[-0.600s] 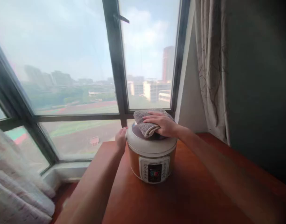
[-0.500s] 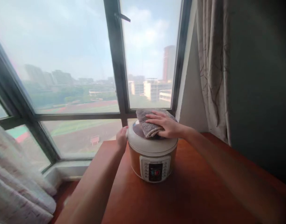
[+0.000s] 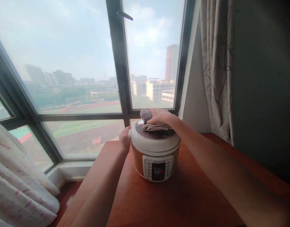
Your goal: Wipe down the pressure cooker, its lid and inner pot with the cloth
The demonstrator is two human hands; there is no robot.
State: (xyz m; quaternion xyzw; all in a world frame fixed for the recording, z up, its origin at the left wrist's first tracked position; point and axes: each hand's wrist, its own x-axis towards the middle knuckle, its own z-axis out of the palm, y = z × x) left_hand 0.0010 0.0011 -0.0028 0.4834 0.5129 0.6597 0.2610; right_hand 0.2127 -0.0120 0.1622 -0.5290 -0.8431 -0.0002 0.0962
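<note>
A rice cooker (image 3: 138, 157) with a white lid rim, orange-brown body and front control panel stands upright on the reddish-brown table (image 3: 145, 201). My left hand (image 3: 125, 138) is closed at the cooker's upper left side, its fingers partly hidden behind the rim. On the far part of the lid, my right hand (image 3: 161, 116) grips a folded grey-brown towel (image 3: 146, 115). The towel lies against the lid's dark, shiny top, and one end bunches up past my fingers. My right hand's fingertips are partly hidden by the cloth.
Large windows with a dark frame (image 3: 122, 56) rise behind the table. A patterned curtain (image 3: 216, 69) hangs at the right near a dark wall (image 3: 263, 78). Another curtain (image 3: 19, 183) falls at the lower left, beside a low white ledge (image 3: 73, 170).
My right hand has slid the towel toward the far side of the lid, and its fingers have curled around it. More of the lid's dark top shows. My left hand stays at the cooker's side.
</note>
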